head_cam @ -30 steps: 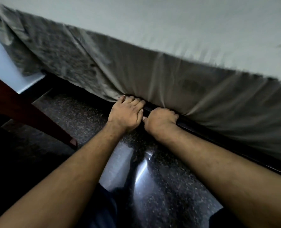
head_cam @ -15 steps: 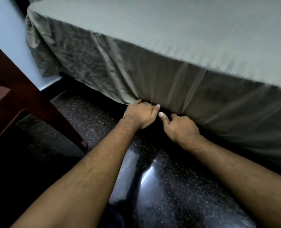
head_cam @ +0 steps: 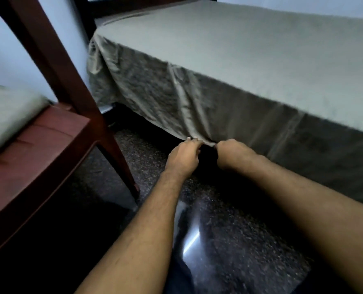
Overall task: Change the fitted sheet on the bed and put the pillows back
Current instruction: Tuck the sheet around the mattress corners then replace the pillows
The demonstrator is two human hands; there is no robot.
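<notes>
Dim, bluish light. A bright glare streak lies on the floor (head_cam: 190, 240) at lower centre. Edges bend and blur; deep shadow sits lower left.

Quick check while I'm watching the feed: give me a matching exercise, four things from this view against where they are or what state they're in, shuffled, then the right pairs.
Things:
1. left hand
2. right hand
3. sheet
4. wooden chair

Places or states:
A. stands on the floor to the left of the bed
B. grips the sheet's bottom edge, on the side nearer the chair
C. spread over the mattress top, hanging down its side
D. grips the sheet's bottom edge, on the side farther from the chair

Pairs: 1-B, 2-D, 3-C, 4-A
</notes>
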